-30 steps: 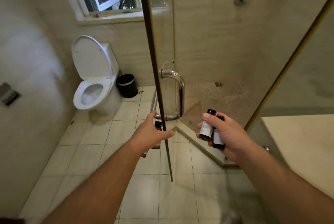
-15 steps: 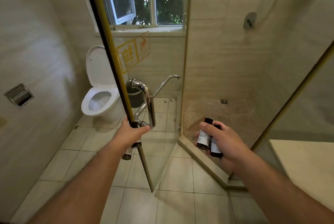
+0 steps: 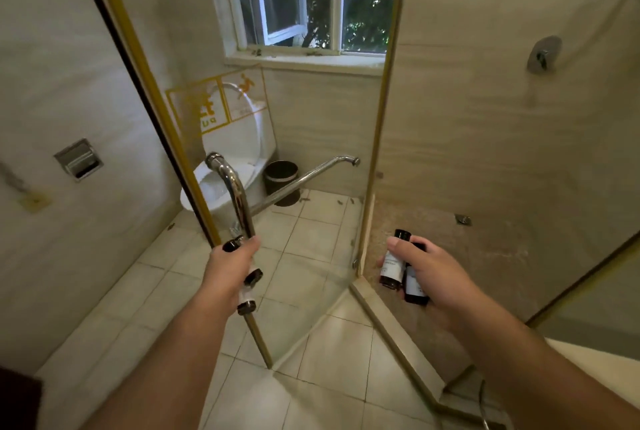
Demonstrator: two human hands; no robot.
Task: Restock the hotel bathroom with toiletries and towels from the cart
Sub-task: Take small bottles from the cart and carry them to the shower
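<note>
The left hand point(image 3: 228, 266) and right hand point(image 3: 429, 273) are bare, and so are both forearms, right to the lower edge of view (the right thumbnail shows short and plain).

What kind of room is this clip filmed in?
A bathroom, probably a hotel's: a toilet, a glass shower door with a chrome handle, and small toiletry bottles held in the left hand and right hand.
</note>
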